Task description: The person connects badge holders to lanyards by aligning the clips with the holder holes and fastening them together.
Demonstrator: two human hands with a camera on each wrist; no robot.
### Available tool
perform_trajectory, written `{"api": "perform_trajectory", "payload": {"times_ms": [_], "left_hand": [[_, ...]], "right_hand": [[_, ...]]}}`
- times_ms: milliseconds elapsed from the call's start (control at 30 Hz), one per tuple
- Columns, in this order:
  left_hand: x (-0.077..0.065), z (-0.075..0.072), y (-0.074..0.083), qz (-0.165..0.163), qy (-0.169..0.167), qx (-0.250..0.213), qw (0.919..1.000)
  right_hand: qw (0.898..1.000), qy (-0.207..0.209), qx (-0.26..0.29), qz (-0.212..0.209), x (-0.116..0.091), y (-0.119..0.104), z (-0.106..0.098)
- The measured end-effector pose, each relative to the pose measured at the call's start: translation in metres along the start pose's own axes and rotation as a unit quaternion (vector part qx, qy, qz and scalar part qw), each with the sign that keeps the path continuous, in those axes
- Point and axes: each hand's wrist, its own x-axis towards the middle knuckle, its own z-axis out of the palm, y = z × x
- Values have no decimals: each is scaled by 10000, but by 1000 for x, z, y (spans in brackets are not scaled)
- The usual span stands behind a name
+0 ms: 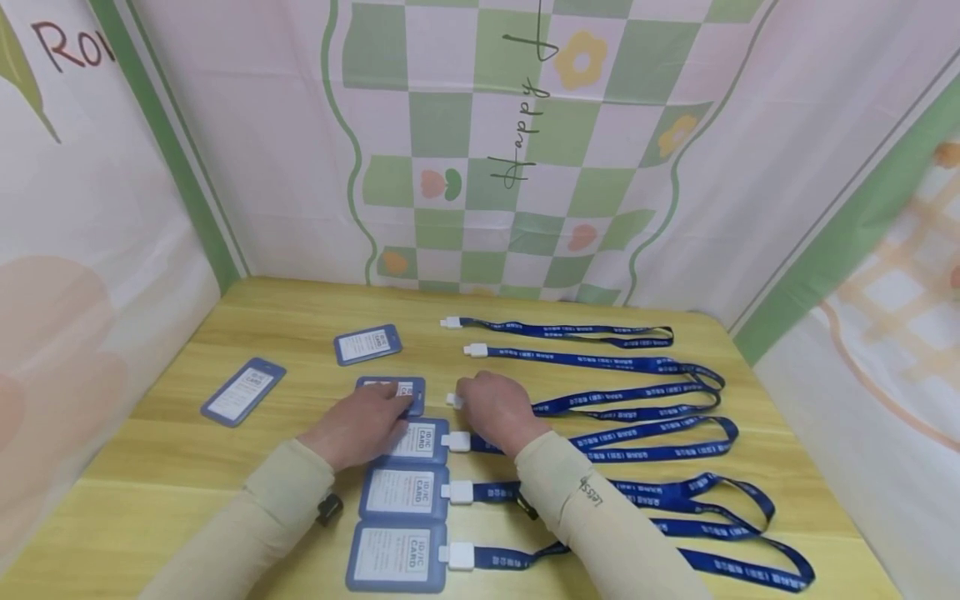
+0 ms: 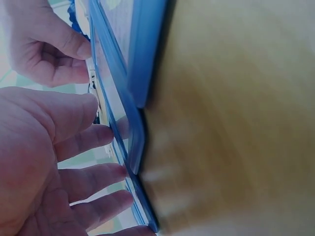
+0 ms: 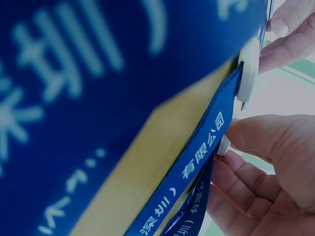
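Observation:
My left hand [image 1: 358,427] lies over a blue ID card holder [image 1: 417,403], its fingers fairly straight and touching it. In the left wrist view those fingers reach to the edge of a blue holder [image 2: 133,142]. To the right, my right hand [image 1: 497,408] pinches the white clip [image 1: 454,400] of a blue lanyard [image 1: 585,402]. A narrow gap separates that clip from the holder. The right wrist view shows thumb and fingers on the white clip [image 3: 224,146]. Below, three card holders [image 1: 405,492] lie in a column, each meeting a white lanyard clip [image 1: 461,492].
Two loose card holders, one upper [image 1: 367,344] and one left [image 1: 243,392], lie on the wooden table [image 1: 150,500]. Two more lanyards, a far one [image 1: 562,331] and a nearer one [image 1: 585,359], stretch across the back right. Printed cloth [image 1: 285,167] hangs around the table.

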Motion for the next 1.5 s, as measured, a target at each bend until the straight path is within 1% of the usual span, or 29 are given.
{"api": "perform_trajectory", "payload": {"times_ms": [367,600,767,967,1133,1267,1500], "left_hand": [[1,0,3,-98,-116,-42,9999],[1,0,4,14,-70,-101,9999],[2,1,5,95,-42,-4,9999],[2,2,7,113,-73,42,9999],[1,2,9,97,-88,34,9999],[0,2,9,83,-114,79,9999],[0,1,9,151,-104,63,9998]], "right_hand": [[9999,-9,-141,-3,0,-3,0],[9997,25,-240,-62,0,-5,0],[9997,-5,-232,-69,0,-6,0],[9997,-40,-239,-78,0,-5,0],[9997,32,-200,-102,0,-5,1],[9995,58,-262,-136,-1,-6,0],[9991,100,-362,-208,1,-6,1]]}}
